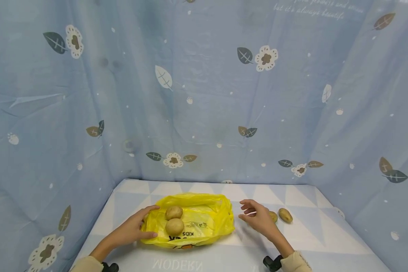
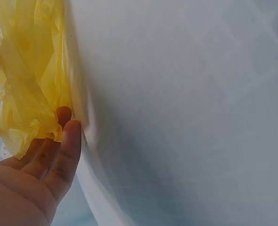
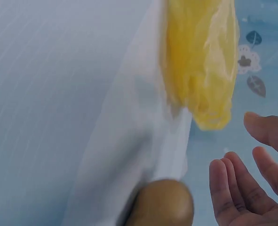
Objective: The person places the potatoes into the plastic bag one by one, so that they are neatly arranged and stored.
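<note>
A yellow plastic bag (image 1: 221, 223) lies spread on the table with its mouth facing up. Inside its left part rest two potatoes (image 1: 174, 227), one behind the other. My left hand (image 1: 130, 228) touches the bag's left end, thumb at the front and fingers at the back, spread apart. In the left wrist view, the crumpled bag end (image 2: 30, 94) lies against the fingers. My right hand (image 1: 260, 221) hovers just right of the bag, fingers loosely bent with nothing in them. Two more potatoes (image 1: 285, 215) lie beyond it to the right, one partly hidden by that hand.
The table (image 1: 312, 238) has a white and pale blue triangle cover with printed lettering at the front. Blue patterned curtains (image 1: 204, 105) hang behind it and along both sides. A black wrist strap (image 1: 272, 263) shows at the right sleeve.
</note>
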`<state>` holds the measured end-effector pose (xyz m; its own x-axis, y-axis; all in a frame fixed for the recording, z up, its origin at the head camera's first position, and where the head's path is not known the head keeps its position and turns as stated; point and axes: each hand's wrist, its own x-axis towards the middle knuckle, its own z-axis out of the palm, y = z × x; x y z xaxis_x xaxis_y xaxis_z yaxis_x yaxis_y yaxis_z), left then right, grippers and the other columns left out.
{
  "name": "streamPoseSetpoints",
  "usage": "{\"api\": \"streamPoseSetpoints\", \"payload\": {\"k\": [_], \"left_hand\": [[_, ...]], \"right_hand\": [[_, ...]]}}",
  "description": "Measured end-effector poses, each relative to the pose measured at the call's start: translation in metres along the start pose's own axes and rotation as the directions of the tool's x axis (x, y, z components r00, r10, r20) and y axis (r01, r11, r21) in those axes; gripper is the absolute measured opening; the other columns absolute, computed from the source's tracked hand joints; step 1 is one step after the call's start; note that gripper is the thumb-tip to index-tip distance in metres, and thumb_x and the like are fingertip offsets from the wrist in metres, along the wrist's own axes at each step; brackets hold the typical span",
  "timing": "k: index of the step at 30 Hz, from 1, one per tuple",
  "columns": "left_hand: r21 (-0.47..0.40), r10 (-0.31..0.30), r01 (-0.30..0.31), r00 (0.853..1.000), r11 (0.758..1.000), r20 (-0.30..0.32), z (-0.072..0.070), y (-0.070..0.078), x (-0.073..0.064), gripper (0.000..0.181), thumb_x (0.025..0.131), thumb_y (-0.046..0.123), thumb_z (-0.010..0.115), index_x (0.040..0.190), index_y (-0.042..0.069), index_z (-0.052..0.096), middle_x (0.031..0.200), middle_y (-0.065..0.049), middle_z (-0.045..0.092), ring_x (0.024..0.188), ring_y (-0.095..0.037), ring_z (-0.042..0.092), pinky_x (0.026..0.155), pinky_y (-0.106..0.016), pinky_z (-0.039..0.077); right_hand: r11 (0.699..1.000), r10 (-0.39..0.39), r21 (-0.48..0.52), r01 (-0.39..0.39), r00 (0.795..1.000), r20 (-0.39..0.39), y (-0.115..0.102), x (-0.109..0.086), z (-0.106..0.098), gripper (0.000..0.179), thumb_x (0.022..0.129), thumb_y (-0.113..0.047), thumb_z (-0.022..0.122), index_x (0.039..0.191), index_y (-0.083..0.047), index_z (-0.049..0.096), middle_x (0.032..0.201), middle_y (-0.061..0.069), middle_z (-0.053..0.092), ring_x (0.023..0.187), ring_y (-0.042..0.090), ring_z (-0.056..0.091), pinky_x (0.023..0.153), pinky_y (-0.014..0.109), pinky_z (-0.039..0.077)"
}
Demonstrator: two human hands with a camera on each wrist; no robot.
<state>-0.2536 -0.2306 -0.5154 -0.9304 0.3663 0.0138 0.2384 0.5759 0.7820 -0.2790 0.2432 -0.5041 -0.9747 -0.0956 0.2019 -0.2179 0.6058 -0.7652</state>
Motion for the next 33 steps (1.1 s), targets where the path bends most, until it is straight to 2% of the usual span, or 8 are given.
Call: {"api": "streamPoseSetpoints", "payload": {"k": [5,11,15,20,25,27,33], "left_hand": [[-0.005,-0.01,0.01,1.0,1.0,-0.002,0.0,0.001,0.0,0.088,0.081,0.037,0.089,0.153,0.015,0.045,0.157,-0.018,0.042,0.145,-0.048,0.033,0.112,-0.072,0.029],[-0.001,-0.011,0.011,1.0,1.0,-0.004,0.0,0.002,-0.001,0.088,0.081,0.037,0.089,0.153,0.015,0.044,0.157,-0.019,0.042,0.145,-0.048,0.034,0.113,-0.071,0.028],[0.001,-0.018,0.018,1.0,1.0,-0.003,0.0,0.002,-0.001,0.088,0.081,0.037,0.089,0.153,0.015,0.044,0.157,-0.018,0.042,0.146,-0.048,0.033,0.113,-0.072,0.028],[-0.004,-0.018,0.018,1.0,1.0,0.001,0.0,0.001,-0.001,0.088,0.081,0.037,0.089,0.153,0.015,0.044,0.157,-0.019,0.042,0.146,-0.049,0.033,0.112,-0.072,0.028],[-0.003,-0.022,0.022,1.0,1.0,-0.006,0.0,0.0,0.0,0.088,0.081,0.038,0.089,0.154,0.015,0.044,0.157,-0.017,0.042,0.146,-0.047,0.033,0.113,-0.071,0.028],[0.004,-0.024,0.024,1.0,1.0,-0.007,0.0,-0.001,0.0,0.088,0.081,0.038,0.089,0.154,0.015,0.044,0.157,-0.017,0.043,0.146,-0.046,0.034,0.113,-0.071,0.028],[-0.002,-0.016,0.016,1.0,1.0,-0.006,0.001,-0.002,0.0,0.087,0.081,0.037,0.089,0.153,0.016,0.044,0.157,-0.018,0.043,0.145,-0.047,0.034,0.113,-0.072,0.027]], "right_hand": [[0.999,0.03,-0.034,-0.031,0.999,-0.041,0.016,-0.004,-0.014,0.043,0.084,-0.012,0.087,0.124,-0.015,0.07,0.108,0.004,0.073,0.094,0.017,0.068,0.081,0.029,0.058],[0.998,0.055,0.004,-0.055,0.998,-0.035,0.03,-0.007,-0.03,0.045,0.085,-0.013,0.086,0.127,-0.008,0.068,0.112,0.012,0.072,0.103,0.031,0.067,0.084,0.031,0.057],[0.998,0.068,-0.016,-0.069,0.998,-0.014,0.037,-0.01,-0.037,0.046,0.085,-0.015,0.086,0.127,-0.006,0.068,0.114,0.014,0.071,0.1,0.027,0.068,0.083,0.031,0.057],[0.996,0.067,-0.055,-0.067,0.998,0.003,0.043,-0.015,-0.04,0.048,0.08,-0.009,0.089,0.124,-0.005,0.069,0.114,0.013,0.072,0.098,0.022,0.069,0.082,0.033,0.058],[0.995,0.03,-0.1,-0.029,0.999,0.013,0.045,-0.018,-0.04,0.047,0.078,-0.009,0.09,0.12,-0.004,0.07,0.113,0.011,0.073,0.1,0.024,0.07,0.084,0.037,0.059],[0.989,0.009,-0.147,-0.007,1.0,0.011,0.046,-0.018,-0.039,0.047,0.076,-0.009,0.092,0.118,-0.004,0.071,0.111,0.008,0.074,0.1,0.023,0.07,0.085,0.037,0.059],[0.947,-0.088,-0.307,0.091,0.996,0.023,0.046,-0.02,-0.035,0.048,0.067,-0.012,0.097,0.11,-0.007,0.076,0.107,0.002,0.076,0.1,0.023,0.069,0.092,0.044,0.053]]}}
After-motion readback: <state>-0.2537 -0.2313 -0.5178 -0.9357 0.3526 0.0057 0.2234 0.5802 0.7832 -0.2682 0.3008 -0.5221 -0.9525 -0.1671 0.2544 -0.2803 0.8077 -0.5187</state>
